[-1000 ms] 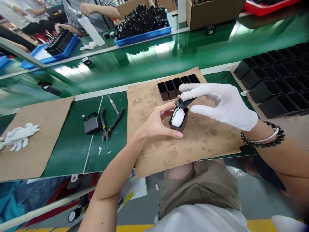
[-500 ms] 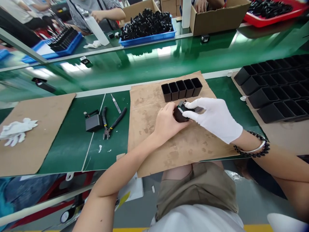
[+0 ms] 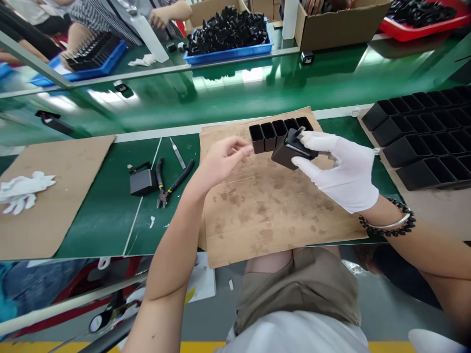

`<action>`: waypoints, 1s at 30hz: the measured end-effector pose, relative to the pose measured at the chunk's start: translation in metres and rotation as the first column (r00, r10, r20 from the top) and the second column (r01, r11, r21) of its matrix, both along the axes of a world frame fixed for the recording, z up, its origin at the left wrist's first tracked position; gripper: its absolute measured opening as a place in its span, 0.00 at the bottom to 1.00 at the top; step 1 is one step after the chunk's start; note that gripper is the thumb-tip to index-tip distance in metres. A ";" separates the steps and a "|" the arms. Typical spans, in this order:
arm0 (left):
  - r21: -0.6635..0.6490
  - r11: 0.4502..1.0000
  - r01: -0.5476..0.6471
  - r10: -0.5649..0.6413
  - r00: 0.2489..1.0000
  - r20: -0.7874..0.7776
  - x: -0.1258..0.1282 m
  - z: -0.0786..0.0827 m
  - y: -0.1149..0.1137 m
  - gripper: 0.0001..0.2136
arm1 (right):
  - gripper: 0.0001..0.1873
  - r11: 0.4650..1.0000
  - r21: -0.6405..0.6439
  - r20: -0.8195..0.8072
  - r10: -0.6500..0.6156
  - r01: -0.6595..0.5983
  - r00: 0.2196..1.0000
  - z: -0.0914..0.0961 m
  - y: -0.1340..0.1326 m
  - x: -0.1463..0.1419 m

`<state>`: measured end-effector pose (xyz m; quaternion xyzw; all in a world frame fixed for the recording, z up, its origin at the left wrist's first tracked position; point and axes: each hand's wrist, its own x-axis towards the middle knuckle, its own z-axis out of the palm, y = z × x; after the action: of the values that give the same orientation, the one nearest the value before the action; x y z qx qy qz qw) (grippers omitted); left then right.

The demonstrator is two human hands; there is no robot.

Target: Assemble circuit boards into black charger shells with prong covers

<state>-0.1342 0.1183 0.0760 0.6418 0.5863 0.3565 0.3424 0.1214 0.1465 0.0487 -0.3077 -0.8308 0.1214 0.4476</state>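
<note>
My right hand [image 3: 342, 169], in a white glove, grips a small black box [image 3: 289, 151] with its lid closed, held tilted above the brown cardboard sheet [image 3: 272, 215]. My bare left hand [image 3: 221, 159] hovers just left of the box with its fingers loosely curled and nothing in them. Right behind the box stands a row of several open black boxes [image 3: 274, 132] on the cardboard's far edge.
Black pliers [image 3: 171, 186], a small dark block [image 3: 142, 182] and a metal blade [image 3: 177, 153] lie on the green mat to the left. White gloves [image 3: 22, 185] rest on another cardboard. Trays of empty black boxes [image 3: 423, 132] fill the right. Other people work beyond the green conveyor [image 3: 221, 93].
The lid has been pressed onto the box. My left hand let go of it and drew left; my right hand lifted the closed box toward the row of boxes.
</note>
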 end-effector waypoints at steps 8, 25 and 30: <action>0.255 0.920 -0.299 0.236 0.940 0.248 0.004 -0.008 0.007 0.08 | 0.12 0.987 -0.048 0.114 0.157 -0.152 0.981 -0.016 0.004 -0.007; 0.189 0.958 0.217 -0.190 0.970 -0.154 0.027 -0.015 -0.007 0.08 | 0.26 0.850 -0.447 -0.119 0.252 -0.279 0.960 -0.037 0.012 -0.010; 0.279 0.931 0.237 -0.195 0.966 -0.170 0.027 -0.021 -0.004 0.08 | 0.23 0.818 -0.492 -0.145 0.260 -0.298 0.955 -0.038 0.015 -0.012</action>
<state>-0.1076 0.1141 0.0554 0.7699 0.4742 0.3549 0.2377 0.1096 0.1618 0.0111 -0.2853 -0.7886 0.4112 0.3572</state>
